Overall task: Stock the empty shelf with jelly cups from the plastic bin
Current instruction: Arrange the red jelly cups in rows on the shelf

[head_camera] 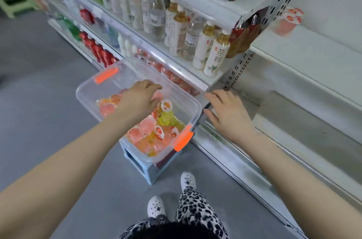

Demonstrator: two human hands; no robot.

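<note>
Jelly cups in pink, orange and yellow lie heaped in the clear plastic bin, mostly toward its near end. The bin stands left of the middle on a pale blue stool on the grey floor. It has an orange latch at its far end and a second latch at its near end.

The left hand reaches down into the bin over the cups, palm down, with its fingers bent into the pile. The fingertips are hidden, so I cannot tell whether it has hold of a cup.

Behind the bin, shelves packed with drink bottles run back to the left. Below, white shoes and leopard-print trousers show beside the stool.

The right hand is just right of the bin, well apart from the left hand. It is palm down with fingers spread and relaxed, and it holds nothing. It is near the front edge of the shelving.

Further right, the empty shelf is white. A few red-topped cups sit blurred at the back of the board above it.
</note>
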